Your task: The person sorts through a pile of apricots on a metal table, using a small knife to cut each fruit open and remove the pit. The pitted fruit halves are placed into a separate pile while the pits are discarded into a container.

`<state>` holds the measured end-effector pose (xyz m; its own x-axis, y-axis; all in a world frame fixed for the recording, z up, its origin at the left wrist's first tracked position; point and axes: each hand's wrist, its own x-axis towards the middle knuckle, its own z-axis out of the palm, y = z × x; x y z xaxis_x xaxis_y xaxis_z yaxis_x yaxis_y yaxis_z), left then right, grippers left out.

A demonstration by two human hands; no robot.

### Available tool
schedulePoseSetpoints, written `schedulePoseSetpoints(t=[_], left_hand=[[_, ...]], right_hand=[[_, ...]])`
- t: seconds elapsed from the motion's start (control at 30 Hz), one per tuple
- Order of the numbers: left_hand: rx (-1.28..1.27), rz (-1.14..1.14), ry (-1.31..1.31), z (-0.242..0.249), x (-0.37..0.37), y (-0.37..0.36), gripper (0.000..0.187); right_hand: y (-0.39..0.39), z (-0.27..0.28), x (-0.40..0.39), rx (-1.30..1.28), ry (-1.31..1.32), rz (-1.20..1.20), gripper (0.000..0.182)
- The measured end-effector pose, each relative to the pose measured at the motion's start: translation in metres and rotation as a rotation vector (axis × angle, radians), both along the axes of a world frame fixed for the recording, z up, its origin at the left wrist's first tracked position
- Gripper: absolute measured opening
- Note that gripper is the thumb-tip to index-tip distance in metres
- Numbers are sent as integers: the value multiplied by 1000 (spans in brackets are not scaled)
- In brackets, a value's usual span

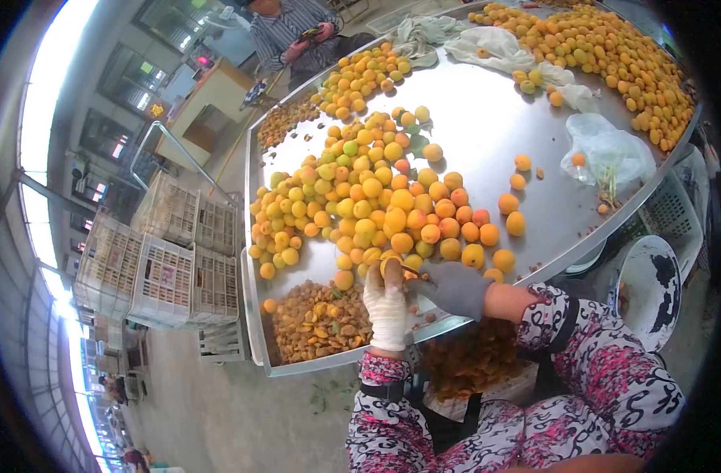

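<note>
My left hand (386, 309), in a white knitted glove, is closed around a yellow apricot (389, 258) at the near edge of the metal table (463, 102). Close beside it, my right hand (456, 289) in a grey glove has its fingers curled toward the same fruit. A thin dark piece shows between the right fingertips and the apricot, too small to name. Beyond both hands spreads a heap of whole apricots (368, 189), yellow to orange. Left of the white glove lies a pile of brown pits and yellow scraps (317, 319).
Below the table edge, a container of brown pieces (471, 359) sits by my lap. More apricots (589, 47) and a clear plastic bag (605, 146) lie at the right. Stacked crates (163, 276) stand left. Another person (289, 39) is across the table. A white basin (649, 292) stands right.
</note>
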<state>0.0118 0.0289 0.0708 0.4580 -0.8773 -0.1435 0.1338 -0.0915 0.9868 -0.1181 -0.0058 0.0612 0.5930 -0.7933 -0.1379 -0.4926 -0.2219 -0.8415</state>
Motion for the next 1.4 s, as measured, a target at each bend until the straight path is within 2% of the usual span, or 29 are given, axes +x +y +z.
schedulePoseSetpoints(t=[0.1, 0.3, 0.37, 0.43, 0.5, 0.57, 0.6, 0.67, 0.7, 0.73, 0.8, 0.83, 0.87, 0.9, 0.97, 1.0, 1.03, 1.07, 1.1, 1.13, 1.17, 1.2, 1.27, 1.3, 1.4], left_hand=[[-77, -29, 63, -8, 3, 0, 36], [-159, 1, -44, -44, 15, 0, 34], [-255, 13, -764, -60, 21, 1, 36], [-281, -4, -763, -72, 25, -2, 37], [-298, -20, -757, -63, 24, 0, 37], [-320, -63, -1273, -51, 25, 1, 46], [-300, -71, -1268, -52, 24, 2, 46], [-346, -72, -939, -54, 21, 1, 41], [-218, -93, -292, -53, 21, -5, 36], [-206, -88, -292, -49, 18, -5, 36], [-177, -66, 467, -9, -3, -4, 40], [-176, -64, 466, -21, 2, -4, 40], [-208, -39, 291, -44, 12, -4, 41], [-239, -11, 114, -51, 17, -5, 42], [-222, 17, 61, -46, 38, -8, 39], [-199, 43, 14, -40, 43, -9, 37], [-284, 31, -687, -37, 40, -5, 32], [-286, 31, -679, -30, 29, -1, 32], [-311, -26, -572, -25, 15, 3, 30], [-333, -86, -464, -25, 5, 5, 31], [-411, -117, -654, -29, 2, 5, 37], [-406, -130, -649, -30, 0, 5, 37], [-461, -170, -666, -30, 1, 4, 40], [-428, -159, -787, -30, 6, 4, 41], [-418, -165, -642, -24, -1, 7, 37]], right_hand=[[0, -3, 0, -20, -28, 3, 40], [10, -3, 7, -25, -57, -19, 37], [13, -2, 7, -63, -105, -19, 37], [17, 3, 10, 88, -121, -75, 32], [18, -1, 12, 48, -152, -54, 30], [19, -5, 13, 18, -178, -30, 28], [19, -7, 15, -45, -170, -16, 28], [22, -14, 16, -86, -162, 2, 28], [20, -21, 18, -163, -148, 29, 28], [20, -25, 20, -238, -136, 56, 28], [18, -25, 22, -317, -182, 79, 29], [19, -22, 23, -162, -262, 46, 31], [19, -17, 22, -9, -342, 12, 32], [19, -7, 20, -10, -344, 15, 32], [17, 14, 15, 334, -220, -62, 39], [14, 15, 14, 332, -219, -58, 39], [9, 14, 11, 338, -294, -105, 43], [3, 14, 7, 345, -366, -159, 46], [-6, 32, -1, 575, -319, -197, 50], [-12, 30, -3, 577, -315, -213, 50], [-16, 30, -3, 510, -375, -177, 51], [-19, 33, -4, 442, -436, -139, 53], [-25, 35, -13, 505, -363, -83, 46], [-29, 27, -14, 528, -355, -47, 46], [-34, 1, -15, 580, -370, 43, 49]])
